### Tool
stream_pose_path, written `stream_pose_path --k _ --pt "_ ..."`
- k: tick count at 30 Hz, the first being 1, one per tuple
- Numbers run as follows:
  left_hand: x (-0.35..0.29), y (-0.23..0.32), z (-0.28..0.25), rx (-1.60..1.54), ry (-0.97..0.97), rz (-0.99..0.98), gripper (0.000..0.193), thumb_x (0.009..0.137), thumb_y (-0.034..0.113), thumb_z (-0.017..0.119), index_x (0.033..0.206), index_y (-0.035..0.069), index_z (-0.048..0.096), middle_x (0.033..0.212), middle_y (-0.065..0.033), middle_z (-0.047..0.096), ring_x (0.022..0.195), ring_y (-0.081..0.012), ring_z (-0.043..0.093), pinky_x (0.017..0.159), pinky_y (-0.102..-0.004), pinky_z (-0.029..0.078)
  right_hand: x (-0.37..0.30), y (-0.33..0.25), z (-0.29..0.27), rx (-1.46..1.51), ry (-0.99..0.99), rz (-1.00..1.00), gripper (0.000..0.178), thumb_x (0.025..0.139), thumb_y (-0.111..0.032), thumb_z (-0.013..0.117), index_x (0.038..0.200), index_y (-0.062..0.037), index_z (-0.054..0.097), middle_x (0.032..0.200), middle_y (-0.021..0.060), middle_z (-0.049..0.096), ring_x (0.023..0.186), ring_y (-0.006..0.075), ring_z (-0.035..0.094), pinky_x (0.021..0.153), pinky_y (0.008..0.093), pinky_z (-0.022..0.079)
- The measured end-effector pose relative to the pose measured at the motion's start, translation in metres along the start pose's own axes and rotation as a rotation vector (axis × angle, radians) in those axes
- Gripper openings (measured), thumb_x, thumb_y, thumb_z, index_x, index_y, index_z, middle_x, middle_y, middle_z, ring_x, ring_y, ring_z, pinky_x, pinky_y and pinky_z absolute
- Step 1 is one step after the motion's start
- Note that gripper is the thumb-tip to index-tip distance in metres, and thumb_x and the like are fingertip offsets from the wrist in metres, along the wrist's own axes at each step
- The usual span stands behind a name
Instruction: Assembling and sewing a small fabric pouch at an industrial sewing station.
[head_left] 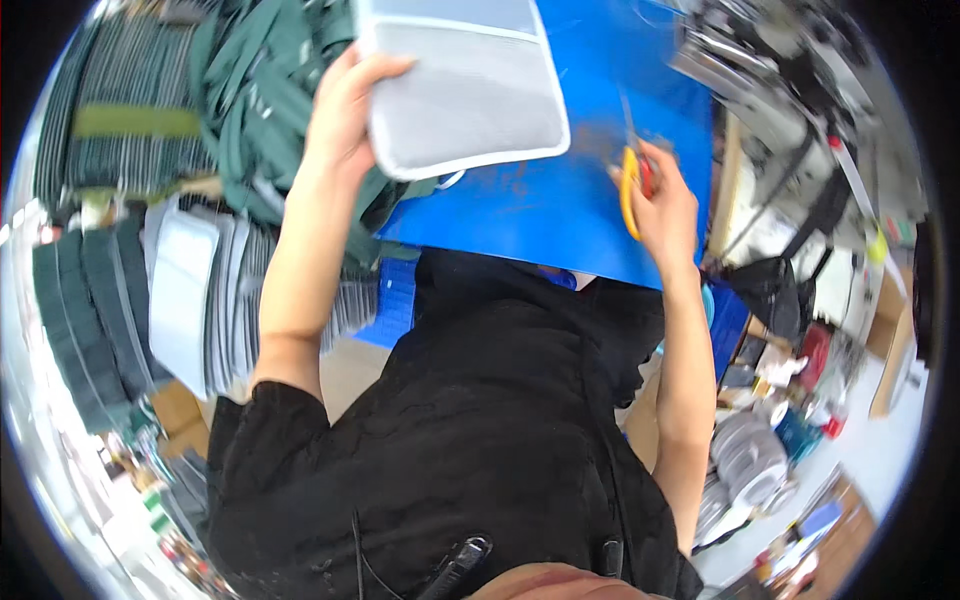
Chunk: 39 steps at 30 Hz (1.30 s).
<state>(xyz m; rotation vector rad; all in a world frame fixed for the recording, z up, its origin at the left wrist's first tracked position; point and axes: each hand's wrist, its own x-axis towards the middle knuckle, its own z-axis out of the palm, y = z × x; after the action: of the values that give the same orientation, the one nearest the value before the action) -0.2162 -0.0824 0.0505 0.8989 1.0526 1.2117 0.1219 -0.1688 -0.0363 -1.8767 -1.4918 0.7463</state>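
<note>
A light grey fabric panel with rounded corners and white edging is gripped at its left side by my left hand. The thumb lies on top of it, and the panel's far end runs out of the picture. My right hand is closed around scissors with yellow and red handles. Their blades point away from me, over the right part of the blue table, and are blurred. The panel and the scissors are apart.
Dark green fabric is heaped left of the panel. Stacks of green pieces and grey panels stand at the left. A sewing machine is at the far right, with a clear plastic spool lower down.
</note>
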Motion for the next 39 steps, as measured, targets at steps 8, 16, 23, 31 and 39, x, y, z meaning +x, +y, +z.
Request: stream_pose_path --k 8,16,23,31,39 --pt "-0.003 0.002 0.050 0.170 -0.025 0.268 0.030 0.087 0.007 0.073 0.116 -0.001 0.072 0.125 -0.0116 0.071 0.117 -0.0221 0.064 0.105 -0.0369 0.048 -0.021 0.030 -0.019 -0.215 0.097 -0.295 0.049 0.090 -0.016 0.076 0.136 -0.0085 0.064 0.144 0.0202 0.053 0.128 0.0348 0.059 0.104 0.0415 0.050" --pt "-0.062 -0.088 0.055 0.599 -0.553 0.104 0.050 0.091 0.006 0.073 0.139 0.002 0.057 0.119 -0.0100 0.065 0.103 -0.0154 0.066 0.089 -0.0322 0.057 -0.038 -0.041 -0.005 -0.178 -0.081 -0.677 0.072 0.074 -0.004 0.078 0.143 -0.0103 0.056 0.143 0.0129 0.056 0.138 0.0358 0.050 0.112 0.0475 0.044" --pt "-0.085 -0.133 0.019 1.148 -0.713 0.546 0.039 0.080 0.022 0.083 0.114 0.011 0.069 0.116 -0.0043 0.067 0.109 -0.0266 0.064 0.093 -0.0398 0.048 -0.062 0.002 0.036 -0.208 -0.336 -0.664 0.047 0.072 -0.003 0.077 0.116 -0.0080 0.065 0.128 0.0118 0.061 0.133 0.0334 0.053 0.111 0.0480 0.043" --pt "-0.075 -0.182 0.046 1.207 -0.809 0.595 0.022 0.080 0.021 0.080 0.093 0.012 0.065 0.094 -0.0035 0.061 0.095 -0.0245 0.064 0.081 -0.0411 0.048 -0.059 0.027 0.042 -0.217 -0.390 -0.591 0.023 0.074 -0.009 0.082 0.093 -0.0052 0.070 0.112 0.0075 0.066 0.125 0.0288 0.059 0.100 0.0403 0.052" --pt "-0.076 -0.152 0.004 1.288 -0.856 0.465 0.024 0.078 0.018 0.080 0.099 0.014 0.070 0.095 -0.0029 0.060 0.093 -0.0253 0.061 0.079 -0.0394 0.047 -0.062 0.022 0.062 -0.068 -0.405 -0.641 0.018 0.077 -0.011 0.081 0.091 -0.0057 0.071 0.105 0.0056 0.067 0.118 0.0261 0.062 0.096 0.0385 0.054"
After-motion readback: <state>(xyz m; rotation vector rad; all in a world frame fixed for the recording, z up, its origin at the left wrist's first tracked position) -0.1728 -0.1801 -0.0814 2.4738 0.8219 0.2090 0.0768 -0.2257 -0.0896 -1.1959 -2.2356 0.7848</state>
